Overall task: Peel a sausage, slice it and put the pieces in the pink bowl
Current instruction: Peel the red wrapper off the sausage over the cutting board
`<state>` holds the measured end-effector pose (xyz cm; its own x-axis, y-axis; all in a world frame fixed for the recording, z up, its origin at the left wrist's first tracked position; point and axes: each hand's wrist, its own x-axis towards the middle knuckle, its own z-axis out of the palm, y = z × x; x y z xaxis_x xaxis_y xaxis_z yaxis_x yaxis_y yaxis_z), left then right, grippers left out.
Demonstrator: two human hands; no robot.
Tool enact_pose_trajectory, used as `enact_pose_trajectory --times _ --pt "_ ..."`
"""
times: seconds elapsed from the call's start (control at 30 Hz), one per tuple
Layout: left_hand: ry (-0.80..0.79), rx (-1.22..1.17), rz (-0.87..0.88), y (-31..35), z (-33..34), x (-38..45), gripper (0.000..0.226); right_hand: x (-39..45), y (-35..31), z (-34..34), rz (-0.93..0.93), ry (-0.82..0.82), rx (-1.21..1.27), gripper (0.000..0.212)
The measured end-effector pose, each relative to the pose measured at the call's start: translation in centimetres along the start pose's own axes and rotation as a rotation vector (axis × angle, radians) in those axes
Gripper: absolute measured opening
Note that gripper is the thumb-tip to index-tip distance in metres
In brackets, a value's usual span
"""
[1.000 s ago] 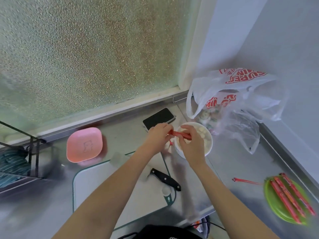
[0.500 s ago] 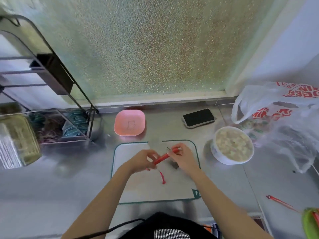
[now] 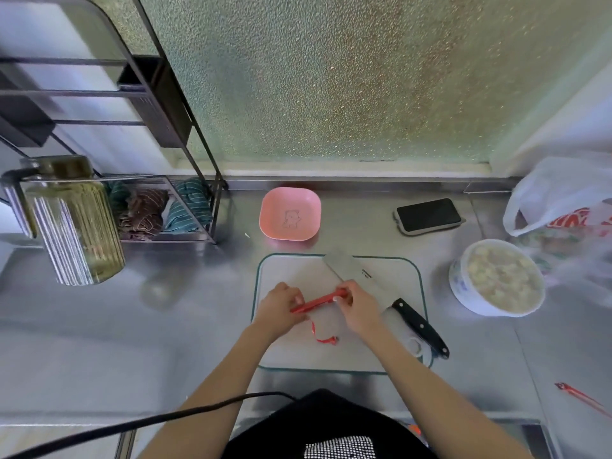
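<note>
A thin sausage in red casing (image 3: 318, 301) is held level above the white cutting board (image 3: 390, 356). My left hand (image 3: 277, 309) grips its left end and my right hand (image 3: 358, 306) pinches its right end. A curled strip of red casing (image 3: 323, 336) lies on the board just below the hands. The empty pink bowl (image 3: 290, 213) sits beyond the board's far edge. A black-handled cleaver (image 3: 420, 326) lies on the board to the right of my right hand, blade (image 3: 347, 268) pointing away.
A white bowl of pale pieces (image 3: 496, 278) stands right of the board, a plastic bag (image 3: 559, 197) behind it. A phone (image 3: 429, 215) lies at the back. A wire rack (image 3: 165, 207) and ribbed jug (image 3: 73, 220) stand left. A red casing strip (image 3: 583, 397) lies front right.
My hands carried the sausage from above the white bowl to over the cutting board, and a strip of red casing has come off and now lies on the board. The view swung left.
</note>
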<state>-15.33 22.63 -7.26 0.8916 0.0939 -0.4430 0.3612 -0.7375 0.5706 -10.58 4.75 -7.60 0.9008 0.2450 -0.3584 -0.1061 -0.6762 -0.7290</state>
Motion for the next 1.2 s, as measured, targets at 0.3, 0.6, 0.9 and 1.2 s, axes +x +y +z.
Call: enact_pose_trajectory --times 0.3,0.6,0.9,1.2 --pt "-0.068 -0.158 0.003 2.0 0.4 1.8 0.018 1.0 -1.5 1.0 0.188 0.054 0.386 0.026" --pt "-0.121 -0.485 -0.121 2.0 0.4 2.9 0.010 2.8 -2.7 1.4 0.271 0.060 0.389 0.023" --pt "-0.061 -0.756 -0.206 1.6 0.9 3.1 0.015 2.3 -1.8 1.0 0.274 -0.075 0.396 0.013" --pt "0.074 -1.017 -0.380 1.9 0.4 3.8 0.011 0.7 -1.4 0.8 -0.060 -0.256 -0.314 0.029"
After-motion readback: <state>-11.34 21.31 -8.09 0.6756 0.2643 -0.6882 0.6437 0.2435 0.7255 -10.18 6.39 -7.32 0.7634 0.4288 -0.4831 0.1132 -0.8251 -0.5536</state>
